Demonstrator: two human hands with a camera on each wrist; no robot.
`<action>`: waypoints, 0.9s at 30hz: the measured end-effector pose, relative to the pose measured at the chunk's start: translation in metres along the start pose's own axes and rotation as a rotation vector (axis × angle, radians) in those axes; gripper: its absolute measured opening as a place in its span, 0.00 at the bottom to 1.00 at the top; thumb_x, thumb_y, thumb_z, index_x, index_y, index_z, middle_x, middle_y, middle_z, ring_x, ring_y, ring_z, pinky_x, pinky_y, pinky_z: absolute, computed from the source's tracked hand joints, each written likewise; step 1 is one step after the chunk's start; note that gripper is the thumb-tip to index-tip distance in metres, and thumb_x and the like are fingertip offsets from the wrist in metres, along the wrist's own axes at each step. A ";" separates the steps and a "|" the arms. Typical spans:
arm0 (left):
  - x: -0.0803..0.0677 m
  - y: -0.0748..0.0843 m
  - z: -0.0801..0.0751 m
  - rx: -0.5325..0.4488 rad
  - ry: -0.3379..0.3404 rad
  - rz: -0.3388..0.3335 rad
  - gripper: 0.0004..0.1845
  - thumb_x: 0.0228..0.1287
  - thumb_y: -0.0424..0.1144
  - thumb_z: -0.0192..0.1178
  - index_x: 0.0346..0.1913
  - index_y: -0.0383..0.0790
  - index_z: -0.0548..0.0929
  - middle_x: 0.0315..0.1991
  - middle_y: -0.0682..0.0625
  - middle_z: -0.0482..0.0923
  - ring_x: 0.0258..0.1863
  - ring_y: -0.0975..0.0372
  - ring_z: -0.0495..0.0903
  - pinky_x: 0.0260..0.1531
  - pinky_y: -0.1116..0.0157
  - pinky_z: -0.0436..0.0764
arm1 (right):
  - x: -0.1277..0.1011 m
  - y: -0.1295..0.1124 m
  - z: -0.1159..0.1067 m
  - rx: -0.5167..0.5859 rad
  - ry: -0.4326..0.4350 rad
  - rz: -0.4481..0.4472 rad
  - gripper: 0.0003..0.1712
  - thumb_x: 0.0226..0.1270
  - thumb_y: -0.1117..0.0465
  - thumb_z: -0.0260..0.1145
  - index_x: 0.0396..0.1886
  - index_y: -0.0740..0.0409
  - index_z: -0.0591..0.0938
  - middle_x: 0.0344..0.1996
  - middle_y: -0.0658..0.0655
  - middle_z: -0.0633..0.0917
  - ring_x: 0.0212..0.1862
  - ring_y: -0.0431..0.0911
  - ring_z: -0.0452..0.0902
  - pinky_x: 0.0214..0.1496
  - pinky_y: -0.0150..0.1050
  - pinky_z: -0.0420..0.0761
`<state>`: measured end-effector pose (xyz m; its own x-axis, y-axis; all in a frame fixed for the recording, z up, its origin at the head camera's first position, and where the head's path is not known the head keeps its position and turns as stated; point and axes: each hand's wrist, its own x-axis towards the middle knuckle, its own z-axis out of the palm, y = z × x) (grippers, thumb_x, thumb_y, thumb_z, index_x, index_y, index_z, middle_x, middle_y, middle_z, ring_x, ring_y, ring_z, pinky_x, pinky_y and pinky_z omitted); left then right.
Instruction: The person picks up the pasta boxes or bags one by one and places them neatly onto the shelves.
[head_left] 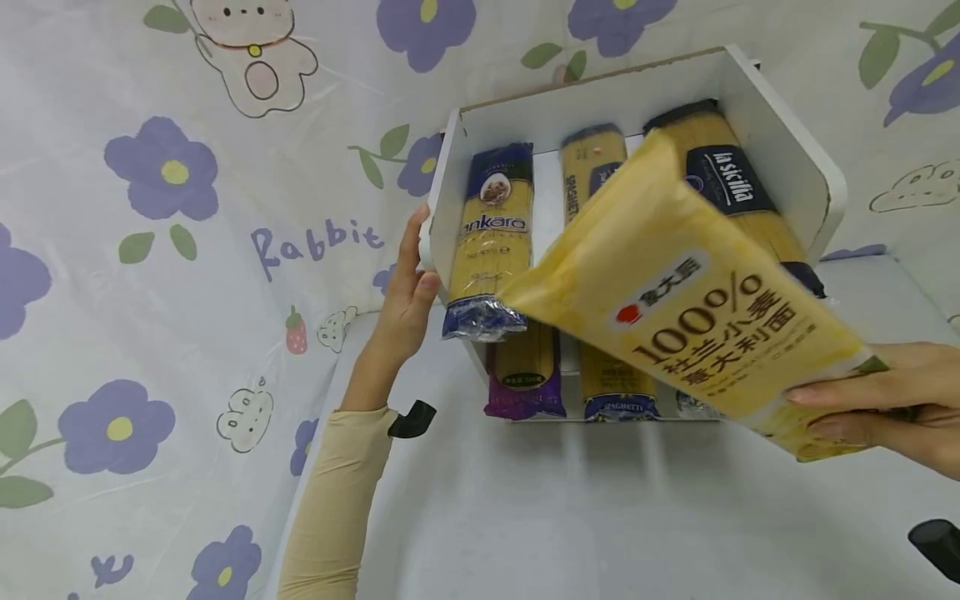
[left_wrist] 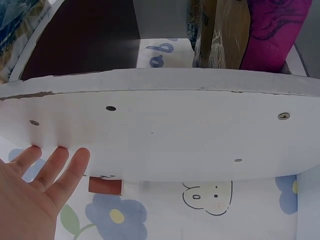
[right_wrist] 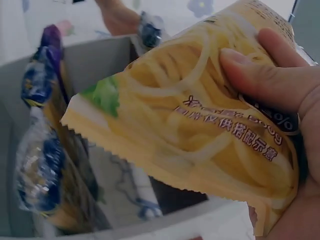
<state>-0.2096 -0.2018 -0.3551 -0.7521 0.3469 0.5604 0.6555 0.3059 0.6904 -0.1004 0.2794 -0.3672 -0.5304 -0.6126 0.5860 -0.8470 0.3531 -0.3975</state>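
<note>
While right hand (head_left: 892, 400) grips yellow pasta bag (head_left: 690, 300) lower right, flat left hand (head_left: 405, 300) bracing white shelf box (head_left: 795, 158): could knock ankara spaghetti pack (head_left: 491, 242) out

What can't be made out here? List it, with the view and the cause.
- Head view: the yellow pasta bag covers the middle of the white box and its packets.
- Right wrist view: the packets at left are blurred.
- Left wrist view: the box wall hides most of the contents; the left hand is cut off by the edge.
</note>
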 end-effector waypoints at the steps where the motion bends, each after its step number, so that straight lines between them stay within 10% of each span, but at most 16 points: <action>1: 0.000 0.000 0.000 0.003 0.000 0.001 0.44 0.66 0.74 0.38 0.78 0.59 0.42 0.78 0.55 0.51 0.67 0.56 0.67 0.58 0.42 0.78 | -0.001 0.001 0.005 0.043 -0.048 0.030 0.23 0.45 0.65 0.77 0.46 0.54 0.89 0.57 0.34 0.80 0.53 0.25 0.77 0.35 0.20 0.81; 5: -0.001 0.000 0.000 0.008 -0.005 -0.004 0.46 0.65 0.75 0.38 0.79 0.55 0.42 0.78 0.55 0.51 0.67 0.56 0.68 0.58 0.43 0.79 | 0.005 -0.001 0.024 0.148 -0.169 0.012 0.38 0.37 0.80 0.75 0.53 0.53 0.86 0.58 0.39 0.81 0.53 0.27 0.77 0.34 0.21 0.80; 12: -0.001 0.000 -0.001 0.015 -0.007 0.008 0.48 0.66 0.74 0.38 0.79 0.49 0.41 0.79 0.55 0.48 0.69 0.57 0.66 0.60 0.43 0.76 | 0.020 -0.009 0.050 0.170 -0.244 -0.044 0.38 0.42 0.76 0.76 0.55 0.44 0.85 0.52 0.41 0.86 0.58 0.28 0.77 0.49 0.16 0.77; 21: -0.001 0.000 -0.001 0.009 -0.015 0.015 0.47 0.67 0.73 0.38 0.79 0.51 0.41 0.80 0.56 0.46 0.67 0.56 0.67 0.60 0.44 0.78 | 0.018 -0.016 0.081 0.084 -0.317 -0.093 0.35 0.49 0.69 0.76 0.56 0.34 0.84 0.47 0.42 0.88 0.46 0.38 0.85 0.40 0.23 0.82; 27: -0.001 0.002 -0.001 0.029 -0.009 0.001 0.47 0.66 0.75 0.38 0.79 0.53 0.41 0.80 0.59 0.44 0.68 0.56 0.66 0.61 0.46 0.78 | 0.007 -0.016 0.105 0.134 -0.333 -0.112 0.35 0.50 0.73 0.74 0.54 0.35 0.85 0.34 0.39 0.83 0.29 0.24 0.63 0.28 0.12 0.63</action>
<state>-0.2074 -0.2030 -0.3539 -0.7510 0.3549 0.5568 0.6579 0.3315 0.6762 -0.0865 0.1948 -0.4305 -0.3751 -0.8462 0.3785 -0.8750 0.1885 -0.4459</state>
